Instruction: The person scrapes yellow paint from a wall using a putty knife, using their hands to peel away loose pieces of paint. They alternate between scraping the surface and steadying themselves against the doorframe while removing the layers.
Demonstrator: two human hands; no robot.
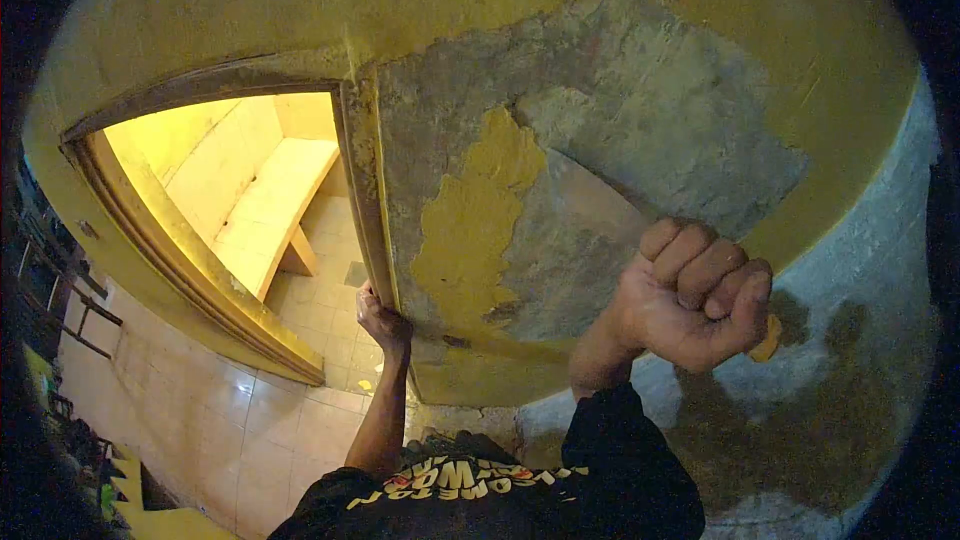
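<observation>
My right hand (695, 295) is closed in a fist around a scraper, its orange handle end (767, 340) sticking out below the thumb. The broad, flat scraper blade (598, 202) points up and left against the wall, beside a leftover patch of yellow paint (478, 210). Whether its edge touches the paint is hard to see. Around the blade lies bare grey plaster (660, 90) with ragged paint borders. My left hand (382, 318) is lower down, its fingers wrapped around the edge of the door frame (370, 190).
Left of the frame, a doorway opens onto a lit, tiled room with a pale ledge (270, 190). Tiled floor (200, 410) runs below. Dark metal bars (90, 325) stand at the far left. A whitish wall (850, 390) with shadows is on the right.
</observation>
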